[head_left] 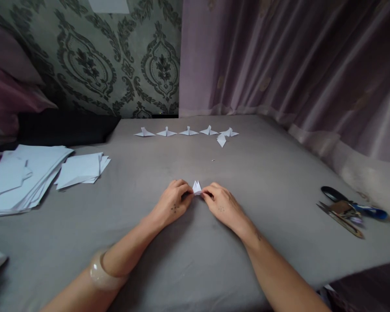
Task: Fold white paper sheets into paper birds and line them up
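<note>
A small folded piece of white paper (196, 189) with two upright points stands between my hands at the middle of the table. My left hand (175, 200) pinches its left side between thumb and fingers. On the opposite side, my right hand (222, 201) is closed the same way at the paper's right edge. Several folded paper cranes (188, 131) with spread wings form a row near the table's far edge. Just in front of the rightmost crane lies a flat, kite-shaped folded paper (221, 140).
On the left lie a large stack of white paper (42, 173) and a smaller pile of paper squares (81, 169). Scissors and other tools (344, 212) lie at the right. A tiny white scrap (213, 160) rests beyond my hands. Curtains (279, 56) border the table's right side.
</note>
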A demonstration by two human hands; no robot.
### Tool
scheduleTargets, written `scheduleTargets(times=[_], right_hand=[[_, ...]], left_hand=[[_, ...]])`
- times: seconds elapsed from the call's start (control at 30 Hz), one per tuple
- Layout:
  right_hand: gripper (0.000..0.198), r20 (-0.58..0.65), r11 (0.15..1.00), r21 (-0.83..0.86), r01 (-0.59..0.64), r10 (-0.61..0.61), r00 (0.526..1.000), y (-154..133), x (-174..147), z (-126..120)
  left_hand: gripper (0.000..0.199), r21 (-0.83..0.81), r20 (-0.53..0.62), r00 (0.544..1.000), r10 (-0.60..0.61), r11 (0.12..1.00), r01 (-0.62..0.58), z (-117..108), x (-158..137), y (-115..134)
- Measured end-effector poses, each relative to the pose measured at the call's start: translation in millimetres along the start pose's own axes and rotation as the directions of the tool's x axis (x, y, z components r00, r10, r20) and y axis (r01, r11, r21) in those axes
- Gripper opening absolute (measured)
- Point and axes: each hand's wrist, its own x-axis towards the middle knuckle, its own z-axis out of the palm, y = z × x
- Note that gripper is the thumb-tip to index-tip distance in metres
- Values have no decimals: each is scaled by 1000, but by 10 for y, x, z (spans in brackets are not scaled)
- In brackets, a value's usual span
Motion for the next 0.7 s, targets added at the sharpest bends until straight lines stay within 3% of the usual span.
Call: scheduleTargets(times=[0.33, 0.7], right_hand=[[19, -59, 994, 10, -110, 110, 992, 44, 119, 69], [20, -71, 981, 35, -191, 193, 979, -8, 141, 73]], left_hand=[[15, -67, -2, 980, -200, 978, 199, -7, 60, 76], [10, -162, 16, 965, -260, 952, 260, -18, 78, 54]])
